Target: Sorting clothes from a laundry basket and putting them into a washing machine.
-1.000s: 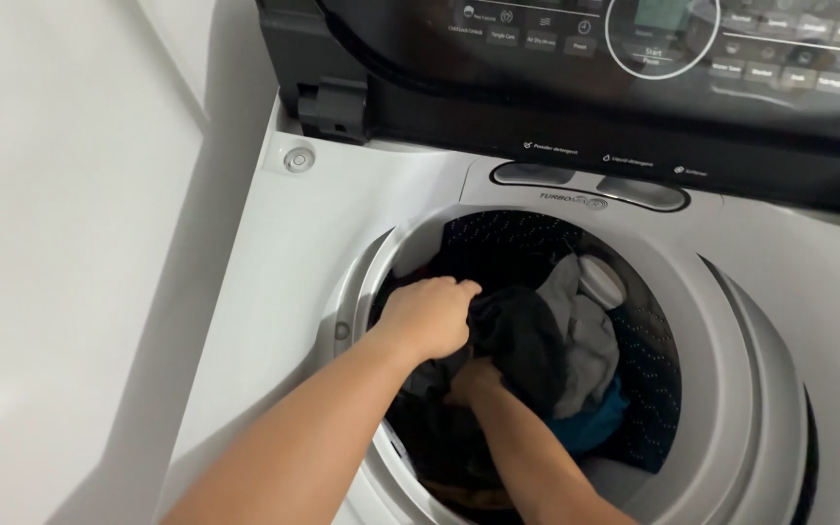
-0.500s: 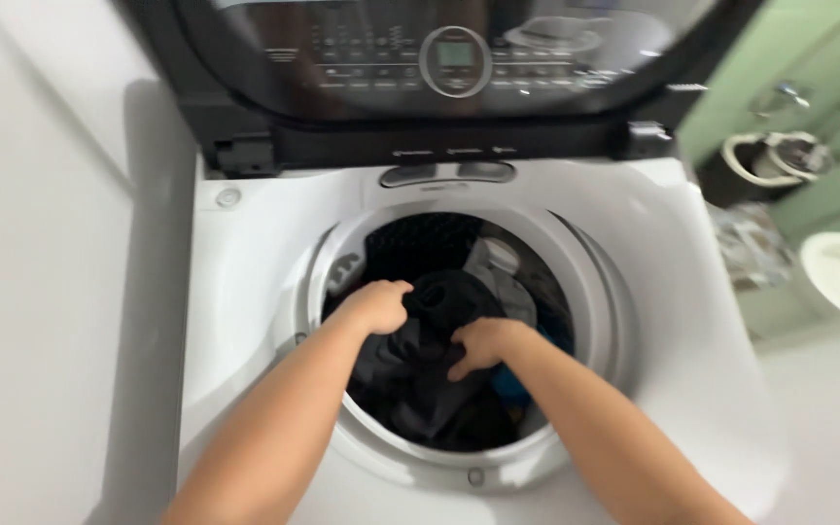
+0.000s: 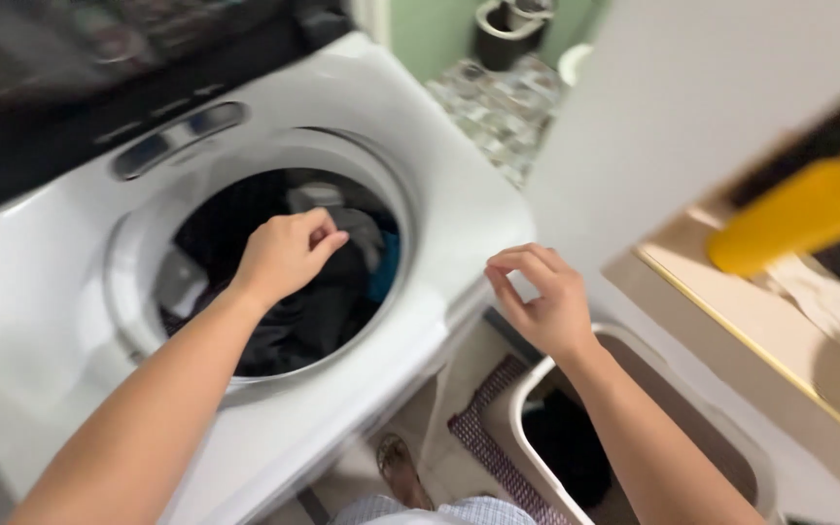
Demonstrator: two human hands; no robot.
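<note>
A white top-loading washing machine [image 3: 459, 194] fills the left side, and its round drum [image 3: 148, 233] holds a pile of dark, grey and blue clothes [image 3: 323, 301]. My left hand [image 3: 284, 255] hovers over the drum opening with its fingers curled shut, just above the dark cloth; no garment hangs from it. My right hand [image 3: 537, 297] is out past the machine's right edge, above a white laundry basket [image 3: 522, 408]. Its fingers are loosely bent and apart, with nothing in them.
The basket holds a dark garment [image 3: 571, 447]. A patterned mat [image 3: 483, 428] and my sandalled foot [image 3: 401, 467] are on the floor between machine and basket. A yellow object [image 3: 809, 209] lies on a beige counter [image 3: 731, 311] at right. The dark lid [image 3: 99, 58] stands raised behind the drum.
Both hands have come up out of the drum and let go of the dark garment. My right hand swung right over the basket, and my view turned right.
</note>
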